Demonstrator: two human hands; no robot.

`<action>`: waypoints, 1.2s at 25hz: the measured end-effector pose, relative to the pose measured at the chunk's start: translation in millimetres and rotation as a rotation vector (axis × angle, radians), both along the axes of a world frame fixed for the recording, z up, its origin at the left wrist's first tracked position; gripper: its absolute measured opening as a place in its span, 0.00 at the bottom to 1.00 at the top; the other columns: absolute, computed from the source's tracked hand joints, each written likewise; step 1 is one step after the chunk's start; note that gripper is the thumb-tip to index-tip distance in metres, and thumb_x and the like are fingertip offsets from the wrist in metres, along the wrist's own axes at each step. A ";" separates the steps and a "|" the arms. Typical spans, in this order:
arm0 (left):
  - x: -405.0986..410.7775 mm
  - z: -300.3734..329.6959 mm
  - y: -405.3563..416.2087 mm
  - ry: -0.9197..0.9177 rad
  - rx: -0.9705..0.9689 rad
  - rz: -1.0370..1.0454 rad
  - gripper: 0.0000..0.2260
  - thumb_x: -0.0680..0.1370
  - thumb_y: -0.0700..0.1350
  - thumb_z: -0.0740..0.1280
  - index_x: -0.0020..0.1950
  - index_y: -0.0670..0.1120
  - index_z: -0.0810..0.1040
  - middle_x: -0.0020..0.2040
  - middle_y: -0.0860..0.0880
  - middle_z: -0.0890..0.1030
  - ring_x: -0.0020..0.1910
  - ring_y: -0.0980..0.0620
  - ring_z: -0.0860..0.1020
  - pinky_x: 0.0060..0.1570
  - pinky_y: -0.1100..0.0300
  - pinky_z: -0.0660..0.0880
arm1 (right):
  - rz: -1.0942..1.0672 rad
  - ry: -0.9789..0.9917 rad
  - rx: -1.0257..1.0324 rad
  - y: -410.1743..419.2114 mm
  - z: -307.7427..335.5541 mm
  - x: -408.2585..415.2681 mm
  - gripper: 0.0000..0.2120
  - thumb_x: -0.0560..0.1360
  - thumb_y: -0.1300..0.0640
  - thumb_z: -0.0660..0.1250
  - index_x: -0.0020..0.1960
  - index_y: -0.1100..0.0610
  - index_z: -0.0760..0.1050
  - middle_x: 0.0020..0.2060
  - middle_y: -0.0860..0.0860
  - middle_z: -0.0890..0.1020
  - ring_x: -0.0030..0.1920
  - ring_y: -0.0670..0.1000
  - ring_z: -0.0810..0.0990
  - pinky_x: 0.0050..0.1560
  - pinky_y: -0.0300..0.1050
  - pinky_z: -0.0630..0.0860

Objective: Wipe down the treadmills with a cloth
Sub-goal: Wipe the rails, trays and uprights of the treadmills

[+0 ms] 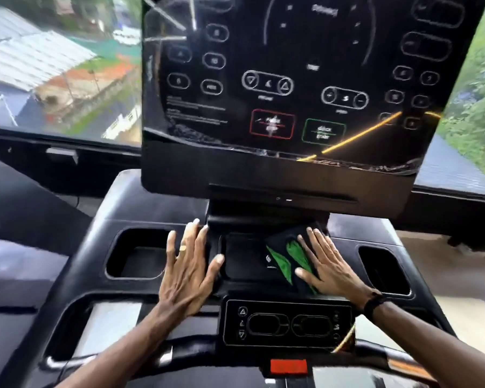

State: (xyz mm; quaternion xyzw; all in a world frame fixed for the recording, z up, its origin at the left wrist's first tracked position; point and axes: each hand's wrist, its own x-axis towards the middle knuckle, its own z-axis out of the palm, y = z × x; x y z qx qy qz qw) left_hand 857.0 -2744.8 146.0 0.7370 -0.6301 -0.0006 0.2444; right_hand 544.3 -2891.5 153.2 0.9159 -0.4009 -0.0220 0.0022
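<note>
Head view: my left hand (189,268) lies flat, fingers spread, bracing on the treadmill console (95,281) beside the left cup recess (140,254). My right hand (326,266) presses the black-and-green cloth (284,257) flat with straight fingers; I should sweep with even pressure. The screen mount (266,214) crowds my fingertips.

Glossy black console screen (305,79) (reflecting lights), matt black plastic tray (140,228), soft black-and-green cloth (289,261)
</note>
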 end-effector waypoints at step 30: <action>-2.4 5.0 -10.3 0.288 -0.190 0.241 0.30 0.82 0.61 0.47 0.77 0.44 0.61 0.76 0.49 0.67 0.77 0.54 0.62 0.78 0.48 0.40 | 0.671 -0.145 0.036 0.8 1.3 154.1 0.35 0.79 0.37 0.54 0.81 0.51 0.52 0.80 0.59 0.49 0.80 0.56 0.43 0.78 0.60 0.45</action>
